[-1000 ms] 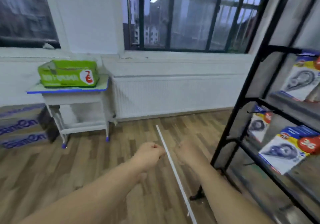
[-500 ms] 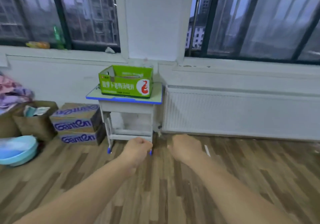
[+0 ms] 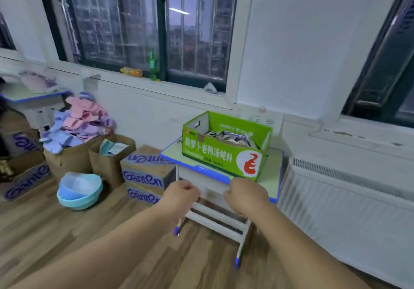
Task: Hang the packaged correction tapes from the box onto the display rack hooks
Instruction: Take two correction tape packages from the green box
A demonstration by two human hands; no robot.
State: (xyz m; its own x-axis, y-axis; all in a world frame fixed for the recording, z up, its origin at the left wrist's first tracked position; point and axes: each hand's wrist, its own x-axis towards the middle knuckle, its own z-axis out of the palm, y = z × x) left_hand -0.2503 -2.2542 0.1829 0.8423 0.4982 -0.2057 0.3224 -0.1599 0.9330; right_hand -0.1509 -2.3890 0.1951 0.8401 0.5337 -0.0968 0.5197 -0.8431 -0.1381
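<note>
A: Entry, nearest first. What is noted of the hands?

B: The left hand (image 3: pixel 181 193) and the right hand (image 3: pixel 245 195) are reached forward above the wooden floor (image 3: pixel 67 232). They are seen from the back, side by side with a gap between. The fingers of each are curled into a fist, and nothing is seen held in either.

A: Contact with anything?

B: It cannot be told. Both fists are held in front of the near edge of the surface (image 3: pixel 271 178), short of the box.

A: Location of the task's thing?

B: The green box (image 3: pixel 224 154) is stood on the surface, turned at a slant. One corner is close to the near edge, and a bare strip is left along the right edge. The packaged correction tapes (image 3: pixel 228 136) are piled inside it, in view through the open top. Single packs cannot be told apart through the blur.

A: Further out?

B: Left of the surface, two printed cartons (image 3: pixel 144 173) are stacked on the floor. A blue basin (image 3: pixel 79 191) is set near them, and paper bags (image 3: pixel 109 161) are stood behind it. A white radiator cover (image 3: pixel 347 199) is noted to the right. On the window sill (image 3: pixel 179 87), a green bottle (image 3: pixel 152 66) is stood upright.
</note>
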